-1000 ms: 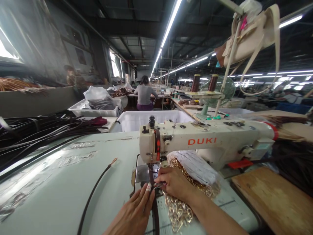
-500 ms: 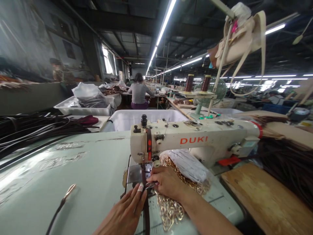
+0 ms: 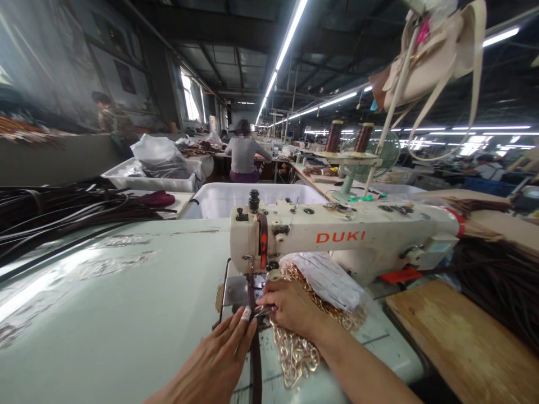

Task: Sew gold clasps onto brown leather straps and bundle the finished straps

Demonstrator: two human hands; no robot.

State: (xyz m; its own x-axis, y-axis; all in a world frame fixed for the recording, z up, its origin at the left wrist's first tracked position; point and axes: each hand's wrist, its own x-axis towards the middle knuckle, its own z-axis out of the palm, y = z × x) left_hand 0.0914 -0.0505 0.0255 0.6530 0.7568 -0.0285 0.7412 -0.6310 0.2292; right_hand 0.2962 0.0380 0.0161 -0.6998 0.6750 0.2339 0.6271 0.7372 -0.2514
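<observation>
A cream DUKI sewing machine [image 3: 337, 238] stands on the pale green table [image 3: 126, 314]. A dark brown strap [image 3: 254, 365] runs under its needle and toward me. My left hand [image 3: 219, 359] lies flat on the table with its fingers stretched along the strap's left side. My right hand [image 3: 290, 307] is curled beside the needle, pinching a small metal piece against the strap. A heap of gold chain rings [image 3: 298, 350] lies under my right wrist.
A pile of dark straps [image 3: 63, 216] lies at the left, and more at the right [image 3: 501, 280]. White bins [image 3: 236, 199] stand behind the machine. A wooden board [image 3: 458, 336] sits at right. A beige handbag [image 3: 429, 56] hangs overhead. A person [image 3: 245, 157] sits ahead, back turned.
The loose strap with its gold end that lay on the table at my left has slid out of view. Both hands stay at the needle.
</observation>
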